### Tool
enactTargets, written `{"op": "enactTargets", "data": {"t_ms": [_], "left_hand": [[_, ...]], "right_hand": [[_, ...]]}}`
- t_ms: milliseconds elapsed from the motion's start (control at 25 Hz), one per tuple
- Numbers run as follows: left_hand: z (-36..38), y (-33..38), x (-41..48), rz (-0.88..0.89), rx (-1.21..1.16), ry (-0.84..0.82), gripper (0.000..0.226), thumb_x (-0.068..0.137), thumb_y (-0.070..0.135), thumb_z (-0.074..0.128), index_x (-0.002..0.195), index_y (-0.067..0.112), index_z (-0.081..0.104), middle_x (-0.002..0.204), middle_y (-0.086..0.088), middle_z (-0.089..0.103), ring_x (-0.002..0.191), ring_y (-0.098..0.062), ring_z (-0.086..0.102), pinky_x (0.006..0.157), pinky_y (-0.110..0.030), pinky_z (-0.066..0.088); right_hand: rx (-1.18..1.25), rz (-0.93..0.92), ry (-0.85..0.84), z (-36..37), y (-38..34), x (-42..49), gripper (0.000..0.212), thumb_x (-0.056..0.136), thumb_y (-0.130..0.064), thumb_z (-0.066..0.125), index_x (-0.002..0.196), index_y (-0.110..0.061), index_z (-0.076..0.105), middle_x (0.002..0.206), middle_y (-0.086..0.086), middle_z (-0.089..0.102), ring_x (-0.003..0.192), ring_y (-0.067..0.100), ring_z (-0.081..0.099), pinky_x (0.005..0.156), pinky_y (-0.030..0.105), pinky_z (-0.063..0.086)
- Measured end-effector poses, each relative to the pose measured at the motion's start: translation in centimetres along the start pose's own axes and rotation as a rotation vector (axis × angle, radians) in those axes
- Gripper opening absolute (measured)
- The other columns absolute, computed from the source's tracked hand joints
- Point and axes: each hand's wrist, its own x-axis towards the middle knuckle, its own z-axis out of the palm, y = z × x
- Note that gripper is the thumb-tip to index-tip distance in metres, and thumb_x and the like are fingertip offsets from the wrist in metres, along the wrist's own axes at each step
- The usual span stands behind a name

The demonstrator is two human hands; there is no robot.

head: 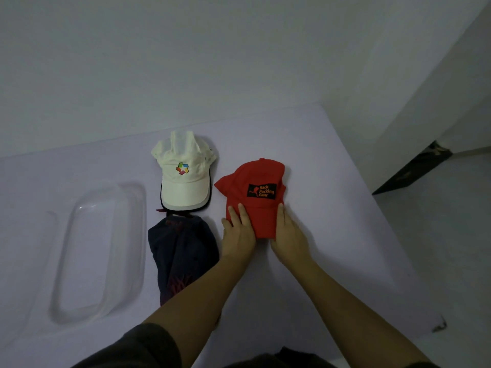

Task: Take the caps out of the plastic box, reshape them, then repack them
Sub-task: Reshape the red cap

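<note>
A red cap (261,179) with a black "Back Packing Gear" patch lies on the lilac table (332,208), brim toward me. My left hand (237,232) holds the brim's left side with its fingers lying on top. My right hand (288,235) grips the right side, and the brim looks squeezed narrow between them. A white cap (183,176) with a coloured logo sits on top of a dark cap (211,192) further back. A crumpled navy cap (180,251) lies beside my left forearm. The clear plastic box (140,251) stands at the left with nothing in it.
The table's right edge runs diagonally from the back toward me, with pale floor beyond it. A white wall stands behind the table, and a dark slanted object (414,171) leans by the wall at the right.
</note>
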Motion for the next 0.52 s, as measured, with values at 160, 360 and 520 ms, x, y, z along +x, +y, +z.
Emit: {"op": "enactTargets", "data": {"t_ms": [160,360,520], "left_hand": [[-0.2,-0.1,-0.4,0.050,-0.041,-0.035,0.075,0.080,0.006,0.070,0.138,-0.014,0.028,0.130,-0.045,0.041,0.110,-0.060,0.050,0.085,-0.061,0.046],[-1.9,0.2,-0.4,0.018,-0.219,0.113,0.064,0.101,0.021,0.032,0.147,0.001,-0.007,0.155,-0.027,0.005,0.143,-0.038,0.014,0.115,-0.045,0.018],[-2.8,0.6,-1.3,0.040,-0.361,0.177,0.056,0.100,0.017,0.032,0.149,0.003,0.009,0.151,-0.021,0.027,0.134,-0.033,0.036,0.111,-0.044,0.031]], "right_hand": [[-0.026,0.023,0.078,-1.6,-0.5,1.1,0.065,0.092,-0.014,0.050,0.145,0.002,0.018,0.147,0.023,0.034,0.127,0.037,0.047,0.102,0.044,0.041],[0.037,-0.006,0.095,-3.0,-2.2,0.5,0.064,0.091,-0.004,0.046,0.147,0.000,0.014,0.147,0.023,0.034,0.127,0.037,0.046,0.101,0.044,0.042],[0.299,-0.046,0.071,-4.8,-3.8,-0.2,0.056,0.093,-0.011,0.045,0.146,-0.011,0.026,0.129,0.016,0.055,0.108,0.032,0.058,0.091,0.040,0.048]]}}
